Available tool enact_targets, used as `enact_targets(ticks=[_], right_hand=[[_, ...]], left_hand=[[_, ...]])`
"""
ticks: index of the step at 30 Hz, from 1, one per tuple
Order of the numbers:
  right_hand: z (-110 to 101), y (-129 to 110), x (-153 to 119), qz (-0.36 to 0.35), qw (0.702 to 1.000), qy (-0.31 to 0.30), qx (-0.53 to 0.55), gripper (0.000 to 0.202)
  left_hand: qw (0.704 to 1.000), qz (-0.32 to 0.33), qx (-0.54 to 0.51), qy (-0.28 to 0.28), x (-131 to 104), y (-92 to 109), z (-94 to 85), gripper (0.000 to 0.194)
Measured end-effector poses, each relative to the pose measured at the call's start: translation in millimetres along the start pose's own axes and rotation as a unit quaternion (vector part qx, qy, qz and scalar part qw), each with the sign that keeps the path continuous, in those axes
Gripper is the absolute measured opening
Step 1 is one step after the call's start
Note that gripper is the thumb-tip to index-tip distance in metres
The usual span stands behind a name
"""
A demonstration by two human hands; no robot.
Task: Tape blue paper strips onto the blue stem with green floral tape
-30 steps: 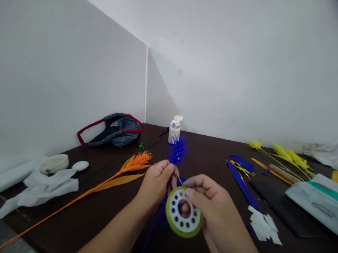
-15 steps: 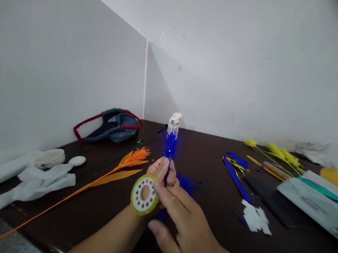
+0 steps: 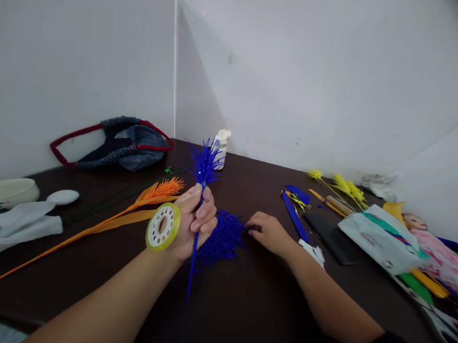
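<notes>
Above the dark table (image 3: 238, 313), left hand (image 3: 196, 216): fingers wrapped around the stem (image 3: 191, 273) of the blue spike (image 3: 206, 162), held nearly upright; tape roll (image 3: 175, 228) at the thumb's base.
Right hand (image 3: 268, 233): down at the right edge of the blue clippings (image 3: 224, 239); from here I can't tell whether it pinches any.
White bottle (image 3: 222, 154): standing behind the blue spike.

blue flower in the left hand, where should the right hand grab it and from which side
The right hand should probably take the bare stem below the left hand, coming from the right: the blue flower stands nearly upright, and its spiky head would likely bend.
</notes>
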State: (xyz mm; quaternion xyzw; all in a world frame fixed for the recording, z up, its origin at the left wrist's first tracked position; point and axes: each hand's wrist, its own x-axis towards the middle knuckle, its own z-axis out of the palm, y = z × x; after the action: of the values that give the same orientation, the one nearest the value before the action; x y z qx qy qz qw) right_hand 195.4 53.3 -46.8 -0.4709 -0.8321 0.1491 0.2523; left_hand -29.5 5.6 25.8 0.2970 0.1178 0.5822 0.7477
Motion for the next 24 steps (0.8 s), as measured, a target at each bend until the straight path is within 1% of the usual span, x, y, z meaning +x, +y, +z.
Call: enact_targets(ticks=[3, 6, 8, 13, 20, 24], right_hand=[[7.4, -5.3, 3.9, 0.001, 0.999, 0.005, -0.032, 0.021], [13.4, -2.9, 8.5, 0.02, 0.997, 0.012, -0.072, 0.019], [15.4, 0.3, 9.5, 0.029, 0.995, 0.003, -0.097, 0.017], [10.7, -0.8, 6.9, 0.034, 0.987, -0.034, -0.154, 0.014], [6.2, -20.8, 5.4, 0.027, 0.968, -0.074, -0.237, 0.016], [2.4, -18.3, 4.4, 0.033, 0.962, -0.089, -0.256, 0.019]], left_hand=[[1.0, 0.003, 0.008, 0.009, -0.3, -1.3, 2.6, 0.03], [1.0, 0.008, 0.021, 0.01, 0.0, -2.6, 2.6, 0.03], [0.999, 0.012, 0.028, 0.006, 0.4, -3.0, 1.7, 0.029], [0.999, 0.016, 0.035, -0.005, 1.6, -4.3, -1.3, 0.027], [0.999, 0.024, 0.043, -0.012, 2.8, -7.7, -4.6, 0.023], [0.999, 0.019, 0.047, -0.003, 3.1, -7.0, -2.7, 0.023]])
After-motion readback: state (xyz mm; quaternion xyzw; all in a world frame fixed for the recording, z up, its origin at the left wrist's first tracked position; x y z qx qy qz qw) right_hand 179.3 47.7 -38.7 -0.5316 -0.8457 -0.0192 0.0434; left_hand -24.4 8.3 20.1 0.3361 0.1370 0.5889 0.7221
